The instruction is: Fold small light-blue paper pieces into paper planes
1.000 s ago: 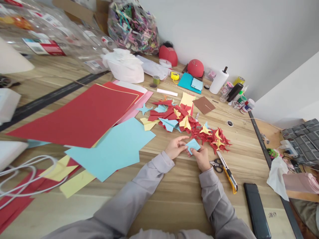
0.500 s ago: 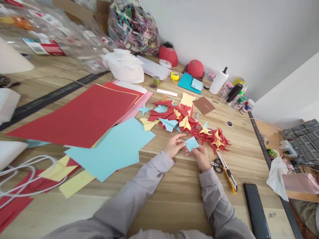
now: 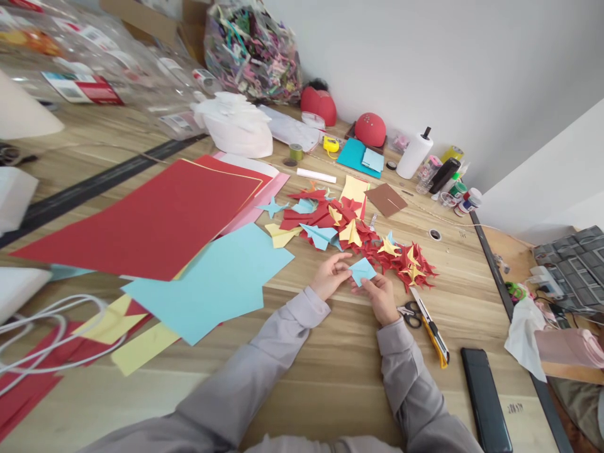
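Between my two hands is a small folded blue paper [image 3: 362, 270]. My left hand [image 3: 330, 275] pinches its left corner between thumb and fingers. The fingers of my right hand [image 3: 381, 297] grip the lower right edge, with the thumb on top. Just beyond the hands lies a pile of folded red, yellow and blue paper pieces [image 3: 352, 233], some shaped like planes and stars. A large blue sheet [image 3: 221, 283] and a large red sheet [image 3: 151, 220] lie to the left.
Right of my right hand are black-handled scissors [image 3: 411, 314] and a yellow cutter [image 3: 435, 336]. A black phone-like object [image 3: 486, 399] lies nearer the right edge. Bottles [image 3: 415, 156] stand along the wall. A white cable [image 3: 61, 330] coils at the left.
The small blue paper has shifted and tilted very slightly in my fingers. Both hands stay in nearly the same place.
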Tool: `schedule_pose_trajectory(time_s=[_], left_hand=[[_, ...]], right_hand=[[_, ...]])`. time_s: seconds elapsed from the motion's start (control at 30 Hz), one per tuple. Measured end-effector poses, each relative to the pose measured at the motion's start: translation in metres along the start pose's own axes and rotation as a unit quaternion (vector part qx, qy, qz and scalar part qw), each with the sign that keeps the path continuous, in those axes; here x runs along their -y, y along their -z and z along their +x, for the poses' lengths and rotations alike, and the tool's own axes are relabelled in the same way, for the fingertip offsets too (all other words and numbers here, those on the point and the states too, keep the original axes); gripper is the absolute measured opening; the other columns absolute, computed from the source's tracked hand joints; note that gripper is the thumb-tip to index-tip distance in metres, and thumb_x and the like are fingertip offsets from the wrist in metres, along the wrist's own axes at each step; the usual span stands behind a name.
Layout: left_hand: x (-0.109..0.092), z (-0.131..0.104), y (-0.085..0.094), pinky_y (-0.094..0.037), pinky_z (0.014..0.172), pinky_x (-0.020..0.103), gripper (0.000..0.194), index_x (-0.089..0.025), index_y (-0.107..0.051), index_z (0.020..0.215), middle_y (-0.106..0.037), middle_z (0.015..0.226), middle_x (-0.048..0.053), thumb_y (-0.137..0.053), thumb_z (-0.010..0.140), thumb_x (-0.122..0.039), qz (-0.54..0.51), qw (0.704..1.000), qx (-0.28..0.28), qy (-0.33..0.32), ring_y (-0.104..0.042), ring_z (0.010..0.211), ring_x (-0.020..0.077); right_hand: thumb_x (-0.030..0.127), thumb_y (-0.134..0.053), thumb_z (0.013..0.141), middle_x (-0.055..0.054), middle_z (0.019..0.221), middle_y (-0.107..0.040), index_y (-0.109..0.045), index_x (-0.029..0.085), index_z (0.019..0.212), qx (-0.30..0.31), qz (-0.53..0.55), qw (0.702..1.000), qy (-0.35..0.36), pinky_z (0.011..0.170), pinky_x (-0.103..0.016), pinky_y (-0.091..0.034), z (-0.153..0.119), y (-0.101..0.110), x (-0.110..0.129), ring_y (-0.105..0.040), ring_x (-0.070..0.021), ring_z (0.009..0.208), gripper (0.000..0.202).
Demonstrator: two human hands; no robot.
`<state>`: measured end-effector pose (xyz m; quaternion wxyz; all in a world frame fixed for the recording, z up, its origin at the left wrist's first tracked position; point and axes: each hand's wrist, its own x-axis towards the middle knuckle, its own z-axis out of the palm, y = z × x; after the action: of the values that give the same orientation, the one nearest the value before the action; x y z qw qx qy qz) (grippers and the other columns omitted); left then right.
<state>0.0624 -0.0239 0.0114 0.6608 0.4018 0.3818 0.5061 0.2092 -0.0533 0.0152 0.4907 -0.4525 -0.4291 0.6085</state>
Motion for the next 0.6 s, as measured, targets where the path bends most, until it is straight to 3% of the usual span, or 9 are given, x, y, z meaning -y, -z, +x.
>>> schedule_pose_trajectory(time_s=[0.13,0.33,0.6], left_hand=[[0.0012,-0.0015,-0.0009,-0.044,0.061,0.025,0.059,-0.011,-0.05,0.109,-0.062,0.066,-0.001,-0.073,0.056,-0.021,0.046,0.999,0.021,0.003,-0.059,0.06,0.0128],[0.0049,-0.001,0.0006,-0.039,0.051,0.022,0.055,-0.01,-0.054,0.106,-0.055,0.053,-0.006,-0.074,0.055,-0.019,0.081,0.997,0.018,0.001,-0.053,0.05,0.0104],[0.0009,-0.0019,0.002,-0.047,0.063,0.028,0.052,-0.01,-0.051,0.11,-0.064,0.061,0.0,-0.069,0.062,-0.022,0.029,0.998,0.061,0.018,-0.062,0.057,0.0143]], right_hand=[[0.036,-0.066,0.069,-0.001,0.064,-0.068,-0.064,0.016,0.079,0.005,-0.034,0.999,0.002,0.054,-0.03,-0.05,0.0017,-0.0021,-0.0015,-0.06,-0.0151,0.051,0.022],[0.038,-0.067,0.068,0.0,0.058,-0.066,-0.062,0.016,0.076,0.005,-0.058,0.998,0.0,0.048,-0.027,-0.048,0.0014,-0.0018,-0.0011,-0.058,-0.014,0.045,0.023],[0.036,-0.067,0.069,-0.003,0.062,-0.067,-0.064,0.016,0.075,0.002,-0.027,1.0,0.0,0.048,-0.027,-0.049,0.0022,0.0015,-0.0027,-0.06,-0.0151,0.051,0.021]])
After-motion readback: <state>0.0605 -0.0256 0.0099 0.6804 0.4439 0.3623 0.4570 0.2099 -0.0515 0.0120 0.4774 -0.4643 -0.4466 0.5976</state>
